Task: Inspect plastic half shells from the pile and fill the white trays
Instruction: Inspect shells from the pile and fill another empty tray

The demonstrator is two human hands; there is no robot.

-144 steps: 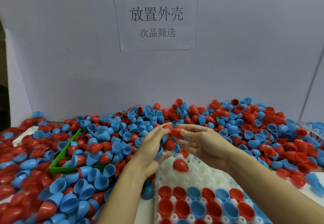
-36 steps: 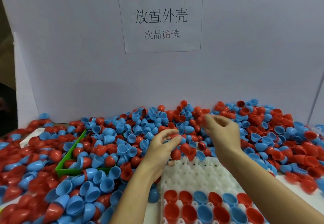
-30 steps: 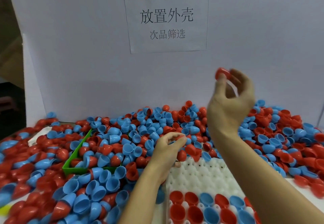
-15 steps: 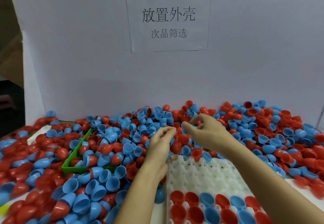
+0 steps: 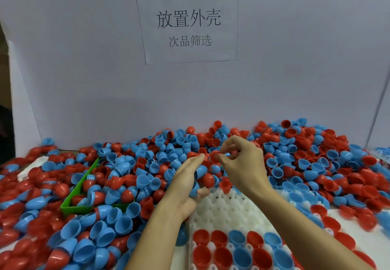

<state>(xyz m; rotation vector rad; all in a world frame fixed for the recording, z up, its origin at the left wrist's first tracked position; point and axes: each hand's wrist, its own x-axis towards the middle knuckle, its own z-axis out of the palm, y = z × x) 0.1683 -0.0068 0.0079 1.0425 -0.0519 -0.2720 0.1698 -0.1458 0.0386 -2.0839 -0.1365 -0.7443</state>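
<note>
A big pile of red and blue plastic half shells [image 5: 147,164] covers the table. Over its middle, my right hand [image 5: 242,164] pinches a red half shell [image 5: 214,156] between thumb and forefinger. My left hand [image 5: 185,183] is just left of it, fingers stretched toward that red shell. Blue half shells [image 5: 199,171] sit between its fingers and thumb. Below both hands lies the white tray [image 5: 232,210]; its near rows hold red and blue shells open side up, while its far cups are bare.
A green bin [image 5: 77,194] lies half buried in shells at the left. A white board with a paper sign [image 5: 187,22] closes the back. Another tray edge with blue shells [image 5: 382,150] shows at the far right. Loose shells spill around the tray.
My right hand lifted a red shell high a second ago, then came back down to the pile. It now holds a red shell beside my left fingertips. The left hand has barely moved.
</note>
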